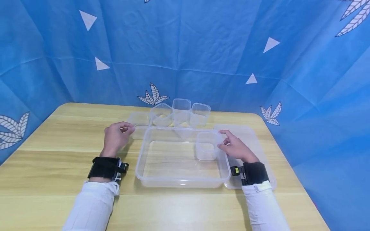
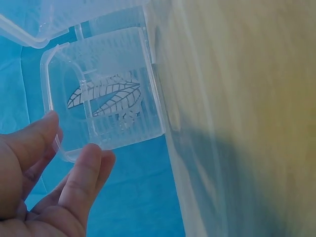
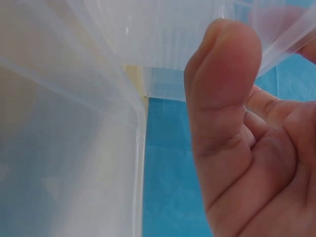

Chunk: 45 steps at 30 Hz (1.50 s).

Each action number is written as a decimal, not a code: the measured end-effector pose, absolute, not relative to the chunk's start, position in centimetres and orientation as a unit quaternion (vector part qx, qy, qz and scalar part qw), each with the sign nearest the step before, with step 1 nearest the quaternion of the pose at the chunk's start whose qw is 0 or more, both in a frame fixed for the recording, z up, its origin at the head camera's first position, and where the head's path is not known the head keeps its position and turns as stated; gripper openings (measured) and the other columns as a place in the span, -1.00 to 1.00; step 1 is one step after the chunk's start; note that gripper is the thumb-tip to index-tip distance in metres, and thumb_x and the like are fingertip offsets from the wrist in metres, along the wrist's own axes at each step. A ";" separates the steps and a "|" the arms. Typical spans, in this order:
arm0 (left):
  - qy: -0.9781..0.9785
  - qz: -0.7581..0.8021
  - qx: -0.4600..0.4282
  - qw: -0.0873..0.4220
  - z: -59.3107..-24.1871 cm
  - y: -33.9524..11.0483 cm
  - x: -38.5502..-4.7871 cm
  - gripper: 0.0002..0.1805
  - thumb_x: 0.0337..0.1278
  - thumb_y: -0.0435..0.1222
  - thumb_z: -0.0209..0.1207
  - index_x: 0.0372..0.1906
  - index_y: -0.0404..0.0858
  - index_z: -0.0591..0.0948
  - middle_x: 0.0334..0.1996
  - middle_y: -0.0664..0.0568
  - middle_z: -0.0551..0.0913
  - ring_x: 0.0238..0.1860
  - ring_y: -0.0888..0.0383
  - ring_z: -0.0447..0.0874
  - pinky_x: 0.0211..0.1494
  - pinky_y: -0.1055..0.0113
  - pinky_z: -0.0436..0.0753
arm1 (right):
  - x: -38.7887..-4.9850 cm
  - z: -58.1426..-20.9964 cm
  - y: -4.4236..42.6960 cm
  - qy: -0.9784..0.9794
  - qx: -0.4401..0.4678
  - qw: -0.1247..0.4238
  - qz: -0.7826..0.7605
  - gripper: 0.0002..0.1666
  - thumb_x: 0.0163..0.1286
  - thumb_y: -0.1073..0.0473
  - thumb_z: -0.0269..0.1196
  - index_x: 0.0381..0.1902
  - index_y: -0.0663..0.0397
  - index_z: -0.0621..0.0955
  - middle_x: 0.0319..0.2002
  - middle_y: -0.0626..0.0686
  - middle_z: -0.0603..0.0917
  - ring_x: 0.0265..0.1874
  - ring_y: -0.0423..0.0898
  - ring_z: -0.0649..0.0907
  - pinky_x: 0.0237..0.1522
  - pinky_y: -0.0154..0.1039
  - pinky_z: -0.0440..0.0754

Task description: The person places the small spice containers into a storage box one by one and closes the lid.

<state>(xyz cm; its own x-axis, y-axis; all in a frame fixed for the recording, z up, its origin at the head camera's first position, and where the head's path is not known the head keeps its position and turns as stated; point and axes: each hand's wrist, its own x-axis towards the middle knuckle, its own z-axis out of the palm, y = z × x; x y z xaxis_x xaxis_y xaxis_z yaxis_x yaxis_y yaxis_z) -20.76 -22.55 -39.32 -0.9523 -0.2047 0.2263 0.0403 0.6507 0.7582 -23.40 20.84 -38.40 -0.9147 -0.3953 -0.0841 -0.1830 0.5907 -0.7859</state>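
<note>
A large clear plastic box [image 1: 182, 184] stands on the table in the head view, its top uncovered. Inside its back right corner is a small clear square container [image 1: 206, 154]. My right hand [image 1: 235, 147] holds this container by its right side; in the right wrist view the thumb [image 3: 222, 89] lies before clear plastic, with a finger blurred behind it. Left of the large box, my left hand [image 1: 117, 136] pinches the rim of another small clear container [image 2: 111, 98], thumb and fingers on either side of its edge. Its base is hard to make out in the head view.
Behind the large box stand several small clear containers, among them a many-sided one [image 1: 162, 115] and a square one [image 1: 200, 112]. A flat clear lid [image 1: 254, 141] lies under the right forearm. A blue patterned cloth [image 1: 202, 41] hangs behind the wooden table [image 1: 57, 154].
</note>
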 end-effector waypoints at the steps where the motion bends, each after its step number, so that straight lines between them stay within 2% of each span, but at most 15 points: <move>1: -0.896 -0.417 0.046 0.145 -39.3 -22.5 -20.7 -0.75 0.32 -0.24 0.20 -0.09 -0.35 0.68 -0.06 -0.30 0.65 0.05 -0.26 0.59 0.01 -0.07 0.58 | -23.3 -38.5 20.9 0.884 -0.160 0.127 -0.421 -0.29 0.41 0.20 0.17 0.43 0.21 0.18 -0.30 0.18 0.53 -0.55 -0.05 0.53 -0.47 -0.16 0.53; 11: -0.894 -0.419 0.045 0.151 -39.4 -22.3 -20.5 -0.77 0.32 -0.26 0.20 -0.08 -0.34 0.68 -0.08 -0.27 0.66 0.04 -0.24 0.60 0.03 -0.08 0.57 | -23.2 -39.0 21.0 0.890 -0.148 0.129 -0.412 -0.30 0.41 0.20 0.15 0.43 0.14 0.19 -0.30 0.18 0.53 -0.57 -0.04 0.54 -0.47 -0.18 0.53; 17: -0.895 -0.413 0.043 0.164 -39.0 -22.5 -20.3 -0.75 0.32 -0.25 0.20 -0.09 -0.35 0.68 -0.11 -0.29 0.68 0.02 -0.25 0.61 0.03 -0.07 0.56 | -23.6 -38.9 20.8 0.884 -0.163 0.126 -0.420 -0.28 0.41 0.21 0.15 0.44 0.19 0.17 -0.30 0.19 0.52 -0.59 -0.05 0.51 -0.50 -0.18 0.50; 26: -0.896 -0.403 0.049 0.182 -38.5 -22.7 -19.9 -0.77 0.30 -0.27 0.21 -0.12 -0.36 0.69 -0.15 -0.30 0.69 -0.03 -0.24 0.64 0.04 -0.07 0.55 | -23.6 -38.8 20.5 0.890 -0.148 0.134 -0.409 -0.31 0.41 0.20 0.14 0.44 0.08 0.20 -0.29 0.18 0.53 -0.56 -0.03 0.53 -0.47 -0.18 0.52; 45: -0.895 -0.389 0.048 0.212 -37.6 -22.2 -20.3 -0.81 0.26 -0.29 0.25 -0.18 -0.36 0.71 -0.22 -0.28 0.71 -0.08 -0.23 0.67 0.03 -0.05 0.58 | -23.7 -38.7 20.9 0.888 -0.154 0.130 -0.412 -0.29 0.40 0.22 0.14 0.43 0.18 0.17 -0.32 0.18 0.53 -0.57 -0.05 0.51 -0.49 -0.19 0.50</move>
<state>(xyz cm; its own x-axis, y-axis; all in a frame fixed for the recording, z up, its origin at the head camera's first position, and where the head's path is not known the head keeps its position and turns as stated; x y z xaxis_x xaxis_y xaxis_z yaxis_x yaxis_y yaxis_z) -20.30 -22.16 -37.56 -0.9057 -0.2508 0.3417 0.0789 0.6922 0.7174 -23.68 20.92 -38.67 -0.9186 -0.3815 -0.1031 -0.1676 0.6123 -0.7726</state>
